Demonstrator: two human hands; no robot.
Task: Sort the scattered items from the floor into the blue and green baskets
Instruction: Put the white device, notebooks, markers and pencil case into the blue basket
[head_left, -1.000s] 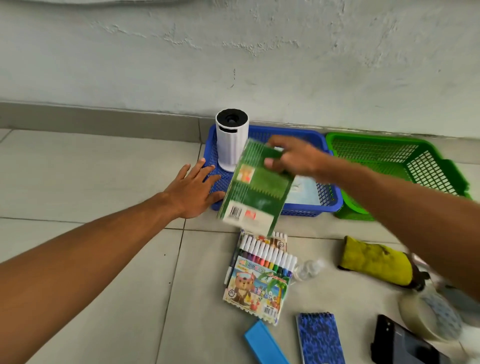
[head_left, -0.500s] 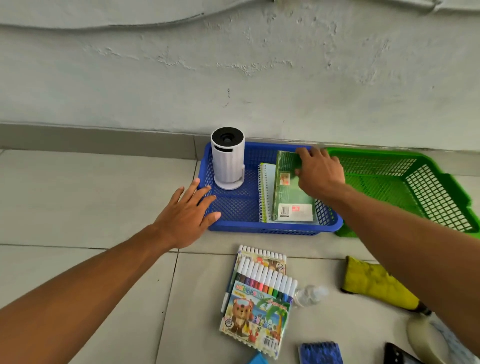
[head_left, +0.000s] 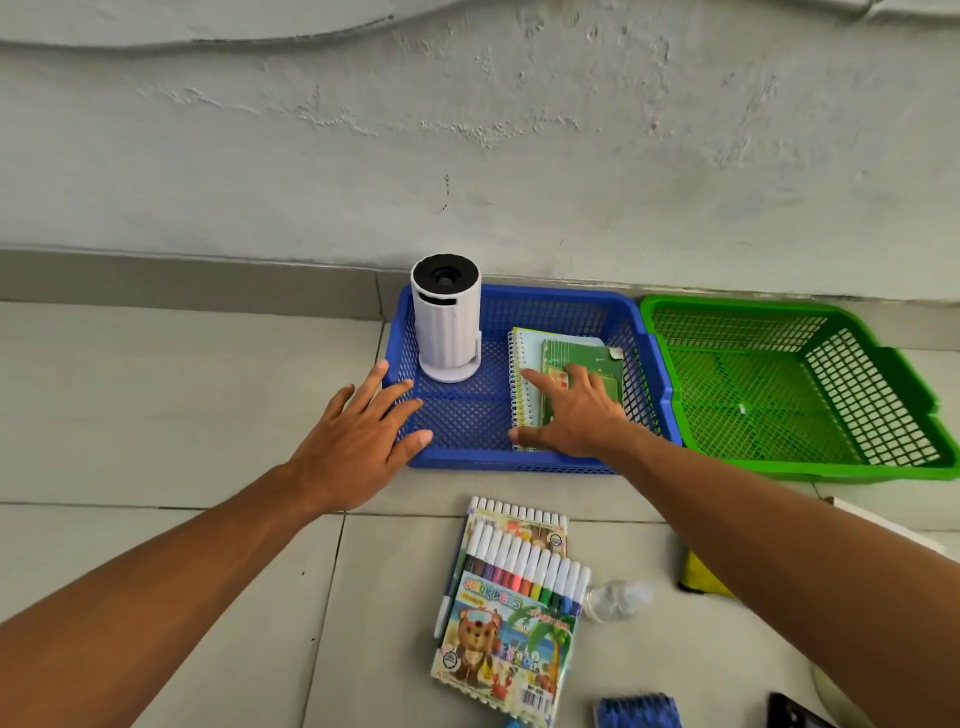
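A placing step is judged to be at its end. The green notebook (head_left: 584, 364) is laid flat in the blue basket (head_left: 644, 332), on top of a spiral notebook (head_left: 524, 374), in the right half of that basket. The right hand (head_left: 574, 415) is spread over the green notebook with straight fingers, pressing or touching it and grasping nothing. The left hand (head_left: 363, 441) is laid flat and released against the blue basket's corner at about 7 o'clock, apparently steadying it. A white cylindrical device (head_left: 447, 322) is stood upright at the basket's 10 o'clock corner. The green basket (head_left: 883, 364), just beside the blue one at 3 o'clock, holds nothing that can be seen.

On the floor (head_left: 156, 415), at 6 o'clock from the blue basket, two packs of colour pens (head_left: 514, 613) are overlapped, with a small clear bottle (head_left: 615, 600) just beside them. For the next move, the right hand would need to be lifted off the notebook and brought back to one of these, probably the upper pen pack, which calls for a flat pinch at its edge.
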